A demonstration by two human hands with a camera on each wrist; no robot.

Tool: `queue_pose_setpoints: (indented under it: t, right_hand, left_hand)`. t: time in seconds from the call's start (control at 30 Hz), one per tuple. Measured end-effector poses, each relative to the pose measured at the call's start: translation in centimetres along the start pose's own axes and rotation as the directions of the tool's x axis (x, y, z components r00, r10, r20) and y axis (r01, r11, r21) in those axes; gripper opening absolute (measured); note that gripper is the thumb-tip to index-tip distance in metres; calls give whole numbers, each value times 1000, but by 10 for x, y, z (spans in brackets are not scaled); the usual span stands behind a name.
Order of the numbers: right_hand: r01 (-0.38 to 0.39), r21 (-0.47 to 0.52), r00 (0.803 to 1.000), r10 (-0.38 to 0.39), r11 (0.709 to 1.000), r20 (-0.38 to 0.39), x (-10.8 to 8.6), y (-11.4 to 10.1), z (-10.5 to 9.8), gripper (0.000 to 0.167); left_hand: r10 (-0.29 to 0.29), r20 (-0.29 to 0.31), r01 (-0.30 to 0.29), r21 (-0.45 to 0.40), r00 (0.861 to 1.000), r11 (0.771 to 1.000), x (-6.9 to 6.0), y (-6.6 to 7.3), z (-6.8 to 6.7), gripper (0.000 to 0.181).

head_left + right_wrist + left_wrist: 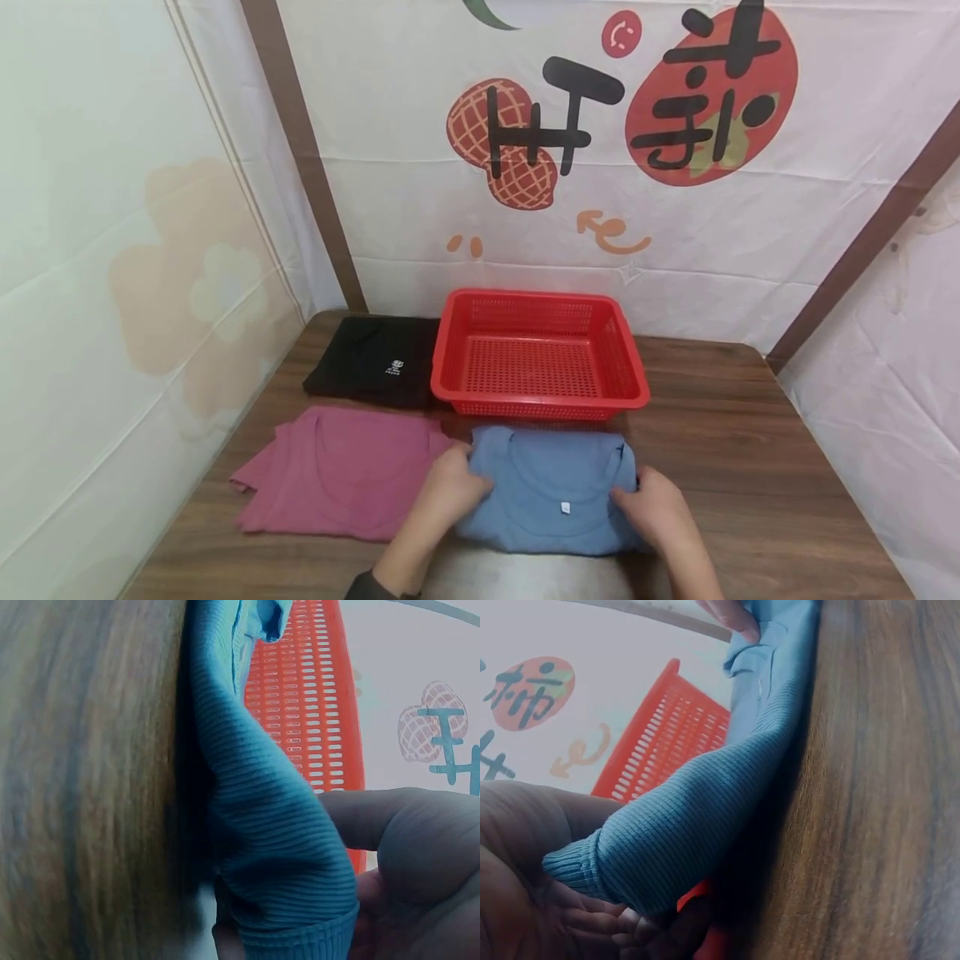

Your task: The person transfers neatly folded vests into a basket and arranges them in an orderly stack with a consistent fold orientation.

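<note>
A folded blue ribbed-knit shirt (558, 533) lies in front of the basket, its round neckline facing up and a small white label inside it. My left hand (453, 487) grips its left side, thumb on top and fingers below. On the opposite side my right hand (658, 508) holds the fabric the same way. In the left wrist view the ribbed edge of the shirt (682, 817) bulges over the fingers, with a dark gap beneath it. The right wrist view shows the other edge of the shirt (277, 825) raised from the wood at the hand.
A red perforated basket (540, 404) stands behind the shirt. A folded pink shirt (352, 475) lies to the left, close to my left hand. Behind it is a folded black garment (367, 358) with a white print. The wooden table (750, 467) meets printed cloth walls.
</note>
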State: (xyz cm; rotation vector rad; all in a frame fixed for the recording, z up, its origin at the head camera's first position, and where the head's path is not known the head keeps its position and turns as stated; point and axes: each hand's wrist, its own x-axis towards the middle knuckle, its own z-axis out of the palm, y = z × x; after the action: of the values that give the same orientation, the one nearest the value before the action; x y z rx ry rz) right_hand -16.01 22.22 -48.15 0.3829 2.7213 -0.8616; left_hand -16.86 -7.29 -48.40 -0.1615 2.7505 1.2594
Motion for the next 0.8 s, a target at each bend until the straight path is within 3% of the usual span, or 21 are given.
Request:
queue_pose_setpoints:
  t: [0.37, 0.8]
  right_hand:
    - [24, 66, 1000, -25, 998, 14, 0, 0, -5, 52]
    - [78, 101, 996, -74, 992, -45, -6, -2, -7, 51]
  left_hand:
    - [-18, 49, 26, -159, 999, 987, 1, -6, -4, 58]
    - [-45, 65, 56, -189, 997, 980, -2, 0, -12, 64]
